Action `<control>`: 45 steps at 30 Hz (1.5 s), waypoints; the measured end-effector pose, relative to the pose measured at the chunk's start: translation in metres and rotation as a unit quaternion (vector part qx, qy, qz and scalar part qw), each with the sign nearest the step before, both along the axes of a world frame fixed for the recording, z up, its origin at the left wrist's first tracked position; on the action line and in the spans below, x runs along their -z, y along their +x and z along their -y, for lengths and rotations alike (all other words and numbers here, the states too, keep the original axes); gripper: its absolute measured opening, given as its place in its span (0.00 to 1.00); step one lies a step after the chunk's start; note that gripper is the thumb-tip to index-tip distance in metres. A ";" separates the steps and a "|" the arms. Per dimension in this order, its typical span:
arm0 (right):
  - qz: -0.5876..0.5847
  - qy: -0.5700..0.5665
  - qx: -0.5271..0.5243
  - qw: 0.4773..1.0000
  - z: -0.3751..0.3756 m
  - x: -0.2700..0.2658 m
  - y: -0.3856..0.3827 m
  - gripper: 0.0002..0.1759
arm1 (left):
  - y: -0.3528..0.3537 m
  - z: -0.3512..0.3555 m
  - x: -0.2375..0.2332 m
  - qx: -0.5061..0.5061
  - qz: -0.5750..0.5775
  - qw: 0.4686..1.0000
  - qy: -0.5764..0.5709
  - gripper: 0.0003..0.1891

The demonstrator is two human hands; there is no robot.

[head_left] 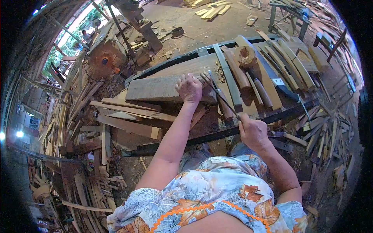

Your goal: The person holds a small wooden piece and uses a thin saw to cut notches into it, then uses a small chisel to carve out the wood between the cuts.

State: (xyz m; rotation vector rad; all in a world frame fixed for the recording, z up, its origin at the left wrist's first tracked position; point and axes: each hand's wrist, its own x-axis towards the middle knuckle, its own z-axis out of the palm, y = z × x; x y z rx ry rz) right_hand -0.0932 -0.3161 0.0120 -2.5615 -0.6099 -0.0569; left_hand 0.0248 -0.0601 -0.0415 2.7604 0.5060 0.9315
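A thick grey-brown wooden board (151, 90) lies across the workbench (217, 134). On its right part rests my left hand (189, 88), fingers curled over the top. My right hand (253, 132) is closed around the lower end of a long, thin dark tool (222, 94), whose far end reaches the board's right end beside my left hand. Whether that far end touches the board is hard to tell. Just right of the tool stand a greenish wooden strip (227, 73) and a rounded brown wooden piece (236, 68).
A saw with a dark handle (285, 92) and curved wooden strips (294, 64) lie on the bench's right side. Loose slats (134, 110) stick out at its left. Scrap wood (326, 128) is heaped on the right floor. A round fan (105, 60) stands back left.
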 end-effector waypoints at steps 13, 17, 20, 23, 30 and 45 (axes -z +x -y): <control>0.046 0.047 -0.001 0.998 -0.058 0.019 0.049 0.09 | -0.001 -0.004 0.002 0.009 -0.006 0.998 -0.063 0.10; 0.018 0.016 -0.001 1.000 -0.071 0.019 0.055 0.10 | -0.002 0.000 -0.001 -0.006 -0.014 0.998 -0.055 0.09; 0.007 0.011 0.002 1.000 -0.073 0.017 0.055 0.10 | -0.002 0.000 -0.001 -0.010 0.004 0.999 -0.048 0.09; 0.013 0.020 0.001 1.000 -0.073 0.022 0.051 0.11 | -0.001 0.000 0.000 -0.010 -0.006 0.999 -0.047 0.09; -0.010 -0.006 0.007 1.000 -0.048 0.034 0.029 0.11 | 0.000 0.000 0.000 -0.017 -0.007 0.999 -0.036 0.09; -0.006 0.009 -0.015 1.000 -0.110 0.023 0.091 0.09 | 0.002 -0.002 0.000 -0.017 -0.027 0.999 -0.013 0.09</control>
